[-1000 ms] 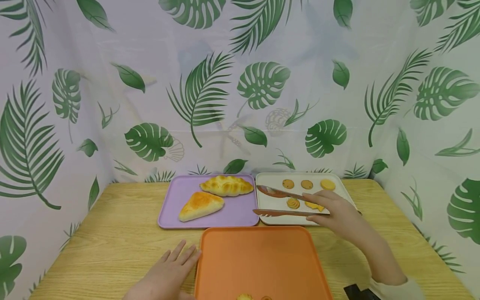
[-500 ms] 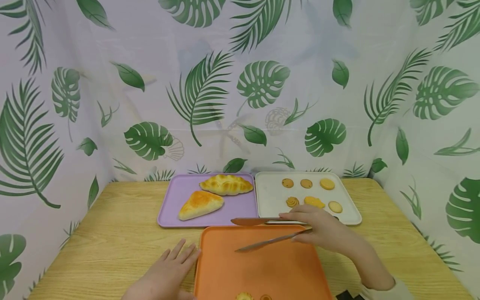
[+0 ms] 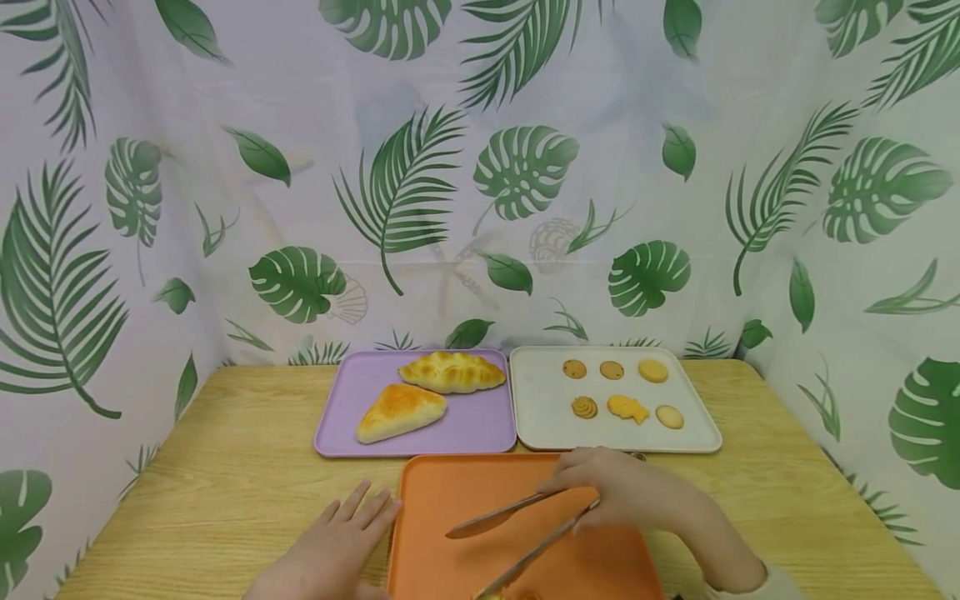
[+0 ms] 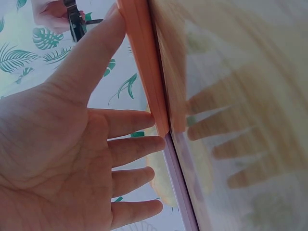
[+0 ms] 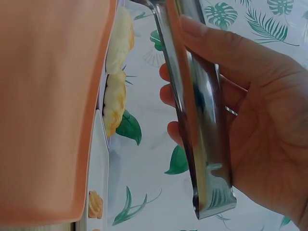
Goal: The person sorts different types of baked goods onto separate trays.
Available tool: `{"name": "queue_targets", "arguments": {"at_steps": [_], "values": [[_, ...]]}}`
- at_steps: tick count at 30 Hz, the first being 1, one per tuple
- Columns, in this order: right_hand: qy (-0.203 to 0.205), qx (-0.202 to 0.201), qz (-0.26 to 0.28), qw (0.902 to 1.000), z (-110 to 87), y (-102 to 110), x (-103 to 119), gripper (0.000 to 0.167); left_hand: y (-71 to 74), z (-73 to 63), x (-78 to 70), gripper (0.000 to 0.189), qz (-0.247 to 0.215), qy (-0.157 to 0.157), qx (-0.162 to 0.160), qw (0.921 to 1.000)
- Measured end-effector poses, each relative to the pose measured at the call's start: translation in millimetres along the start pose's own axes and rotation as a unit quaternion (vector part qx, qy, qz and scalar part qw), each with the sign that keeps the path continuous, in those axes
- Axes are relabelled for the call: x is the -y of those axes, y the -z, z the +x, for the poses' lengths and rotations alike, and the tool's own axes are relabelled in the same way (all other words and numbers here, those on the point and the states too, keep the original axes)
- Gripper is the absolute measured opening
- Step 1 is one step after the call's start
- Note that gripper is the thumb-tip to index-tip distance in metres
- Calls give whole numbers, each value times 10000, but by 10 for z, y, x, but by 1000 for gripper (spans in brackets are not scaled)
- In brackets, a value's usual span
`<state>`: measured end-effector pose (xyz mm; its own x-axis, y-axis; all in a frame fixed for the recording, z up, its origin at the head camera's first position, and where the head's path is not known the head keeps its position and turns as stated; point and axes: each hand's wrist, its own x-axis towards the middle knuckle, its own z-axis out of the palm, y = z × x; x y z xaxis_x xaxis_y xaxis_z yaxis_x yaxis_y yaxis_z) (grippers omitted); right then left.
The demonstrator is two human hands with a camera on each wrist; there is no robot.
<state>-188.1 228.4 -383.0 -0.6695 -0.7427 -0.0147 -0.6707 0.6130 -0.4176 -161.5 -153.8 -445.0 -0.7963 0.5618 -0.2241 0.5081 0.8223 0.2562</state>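
My right hand [image 3: 622, 492] grips metal tongs [image 3: 495, 518] over the orange tray [image 3: 442, 483]. In the right wrist view the thumb lies on one arm of the tongs [image 5: 214, 130], with fingers curled behind the other. The tongs' arms are spread apart. One tip reaches down to a small cookie [image 3: 531, 596] and its neighbour at the bottom edge of the head view, which cuts them off. My left hand [image 3: 330, 542] lies with spread, straight fingers against the tray's left edge. In the left wrist view, fingertips and thumb of that hand [image 4: 57, 144] meet the orange rim.
Behind, a purple tray [image 3: 341, 429] holds a triangular bread [image 3: 401, 412] and a braided bread [image 3: 453, 372]. Beside it, a white tray [image 3: 540, 421] carries several cookies, one fish-shaped [image 3: 627, 408]. All stand on a wooden table [image 3: 217, 467] before a leaf-print cloth [image 3: 420, 83].
My right hand has brought the tongs from over the white tray toward me and down over the orange tray's near part. The left hand has stayed in place.
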Motion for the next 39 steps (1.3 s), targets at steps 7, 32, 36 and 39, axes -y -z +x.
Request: {"name": "queue_targets", "arguments": {"at_steps": [7, 32, 36, 39], "values": [[-18, 217, -51, 9998, 29, -65, 25, 45, -11, -6, -1, 98, 93, -76, -119, 9999], [423, -125, -317, 9985, 104, -158, 21, 44, 3, -3, 13, 99, -29, -76, 13, 10000], [519, -123, -421, 9977, 123, -188, 6, 42, 0, -1, 15, 99, 3, -94, -20, 10000], [531, -163, -452, 9974, 141, -203, -6, 41, 2, -3, 12, 98, 17, -98, -40, 9999]]}}
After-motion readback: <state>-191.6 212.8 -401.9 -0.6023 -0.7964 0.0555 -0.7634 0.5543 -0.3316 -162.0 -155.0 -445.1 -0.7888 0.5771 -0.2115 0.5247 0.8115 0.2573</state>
